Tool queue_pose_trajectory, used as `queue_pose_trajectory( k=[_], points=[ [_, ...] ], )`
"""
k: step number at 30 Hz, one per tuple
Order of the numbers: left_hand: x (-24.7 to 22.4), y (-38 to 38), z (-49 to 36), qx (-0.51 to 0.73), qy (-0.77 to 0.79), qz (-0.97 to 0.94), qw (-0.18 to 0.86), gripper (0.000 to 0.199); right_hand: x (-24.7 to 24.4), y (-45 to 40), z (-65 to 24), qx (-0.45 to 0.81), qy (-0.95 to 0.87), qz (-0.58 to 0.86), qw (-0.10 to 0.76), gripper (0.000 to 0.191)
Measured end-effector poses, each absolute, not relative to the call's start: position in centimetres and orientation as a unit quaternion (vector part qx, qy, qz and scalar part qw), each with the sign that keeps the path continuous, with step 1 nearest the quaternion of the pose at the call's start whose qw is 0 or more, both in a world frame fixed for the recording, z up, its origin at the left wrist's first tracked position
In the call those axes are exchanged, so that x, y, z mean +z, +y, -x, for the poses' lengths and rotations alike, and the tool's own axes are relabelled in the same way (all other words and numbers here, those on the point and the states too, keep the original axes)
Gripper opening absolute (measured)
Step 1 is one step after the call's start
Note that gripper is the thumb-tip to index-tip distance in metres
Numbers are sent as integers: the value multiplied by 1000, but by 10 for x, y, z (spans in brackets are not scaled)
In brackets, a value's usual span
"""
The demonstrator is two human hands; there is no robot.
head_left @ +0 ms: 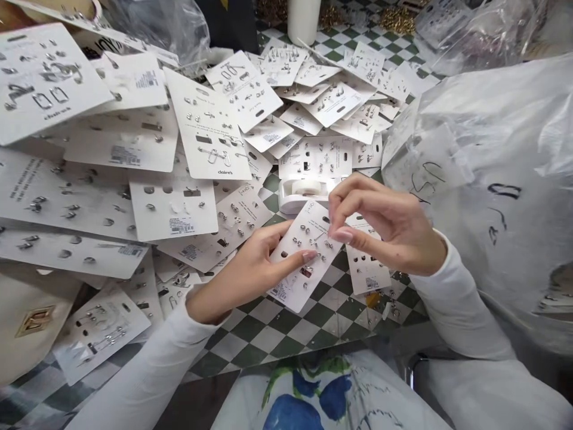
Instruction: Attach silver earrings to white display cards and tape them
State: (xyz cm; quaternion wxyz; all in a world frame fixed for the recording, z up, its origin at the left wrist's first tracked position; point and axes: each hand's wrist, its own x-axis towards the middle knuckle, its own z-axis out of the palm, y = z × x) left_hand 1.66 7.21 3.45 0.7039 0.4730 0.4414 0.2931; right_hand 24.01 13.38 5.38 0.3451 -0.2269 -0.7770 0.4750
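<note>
Over checkered tabletop (pixel 264 316), left hand (pixel 255 263) grips earring card (pixel 298 286), thumb across its front; right hand (pixel 380 224) at card's upper edge, thumb and fingertips bunched, pinched item unclear.

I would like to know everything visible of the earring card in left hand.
The earring card is white, rectangular, like stiff paperboard. It bears small silvery earrings, faint print and a barcode label near its lower end. It slants over the checkered tabletop, the left hand gripping it, thumb on its face. The right hand is at its right edge; contact is unclear.
</note>
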Motion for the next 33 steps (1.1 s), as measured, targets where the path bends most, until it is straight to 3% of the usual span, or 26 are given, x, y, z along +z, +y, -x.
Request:
queue_pose_trajectory(
  k=[10, 19, 33],
  points=[
    [42, 73, -15, 211, 419, -450, 760, 45, 58, 130, -244, 543, -769, 238, 238, 4],
    [46, 72, -14, 190, 437, -483, 734, 51, 55, 121, -236, 440, -834, 230, 242, 10],
    [51, 74, -17, 197, 449, -451, 746, 50, 53, 125, -238, 435, -841, 216, 241, 8]
  ],
)
